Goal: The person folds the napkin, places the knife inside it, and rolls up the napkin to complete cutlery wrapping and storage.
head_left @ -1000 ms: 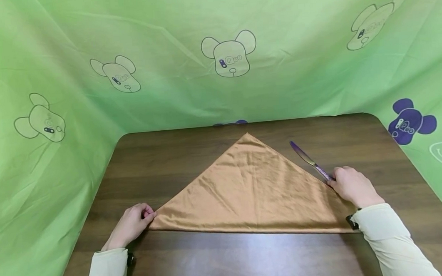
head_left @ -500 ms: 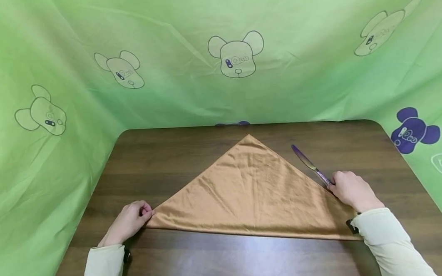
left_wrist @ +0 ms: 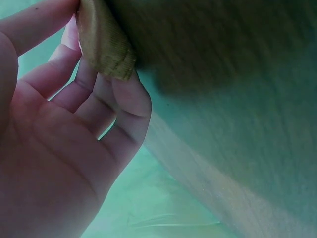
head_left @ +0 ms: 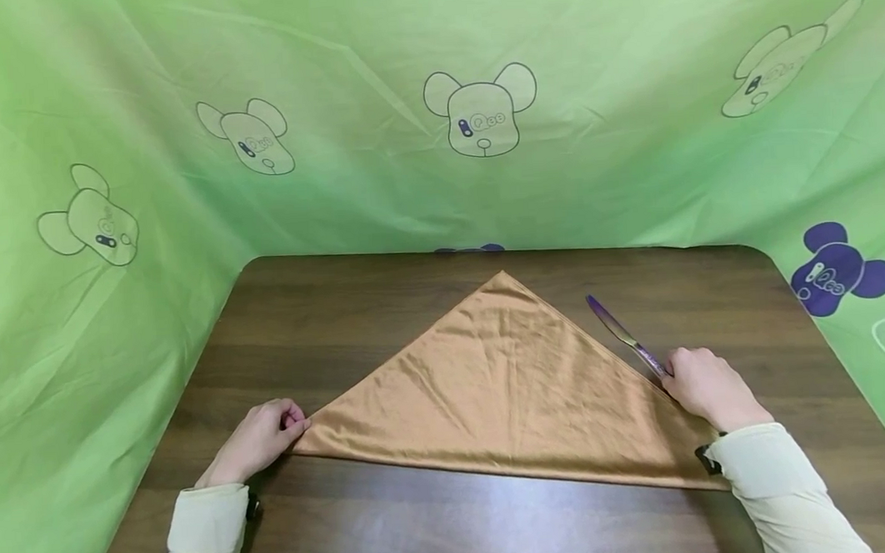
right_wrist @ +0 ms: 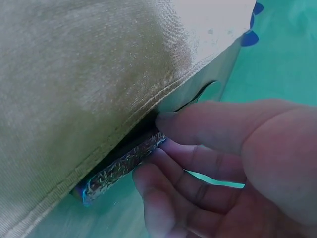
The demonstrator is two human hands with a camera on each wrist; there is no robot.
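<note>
A shiny orange-brown cloth napkin (head_left: pixel 486 383), folded into a triangle, lies on the wooden table with its peak pointing away from me. My left hand (head_left: pixel 259 436) pinches its left corner between thumb and fingers; the left wrist view shows the hemmed cloth corner (left_wrist: pixel 106 44) at the fingertips. Just beyond the napkin's right slanting edge is a purple-and-gold table knife (head_left: pixel 616 327), blade pointing away. My right hand (head_left: pixel 714 387) pinches its patterned handle (right_wrist: pixel 126 163) beside the cloth hem, and its wrist hides the napkin's right corner.
The brown wooden table (head_left: pixel 354 306) has rounded far corners. Green fabric (head_left: pixel 377 180) printed with cartoon bear heads hangs behind it and along both sides.
The head view has tilted slightly, shifting everything a little in the picture. Both hands keep their hold, and the napkin and knife stay in about the same places on the table.
</note>
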